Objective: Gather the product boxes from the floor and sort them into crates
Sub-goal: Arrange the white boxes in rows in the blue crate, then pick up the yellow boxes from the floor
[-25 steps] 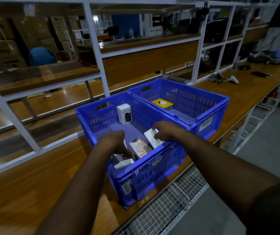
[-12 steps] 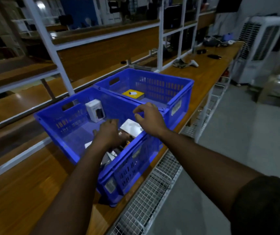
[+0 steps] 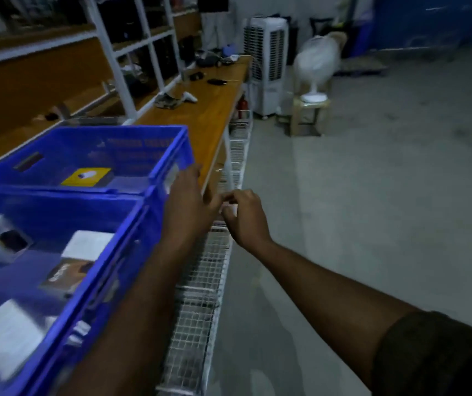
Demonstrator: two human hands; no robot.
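Hands free, turning for more boxes

My left hand [image 3: 184,205] and right hand [image 3: 243,217] hang empty, fingers loosely curled. Boxes [image 3: 87,244] lie in the near crate [image 3: 109,270] at nine o'clock; a yellow box [image 3: 86,177] at ten. I'd scan the floor [image 3: 372,195] before bending.

near crate [image 3: 57,281] runs off the left edge; its boxes [image 3: 3,332] are motion-blurred, labels unreadable.

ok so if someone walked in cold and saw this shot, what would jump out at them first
Two bright blue crates sit side by side on the wooden bench at left: the far crate holds a yellow box, the near crate several white and dark boxes. Both bare hands hang empty past the crates' edge, left hand open, right hand loosely curled. A white air cooler stands on the floor behind.
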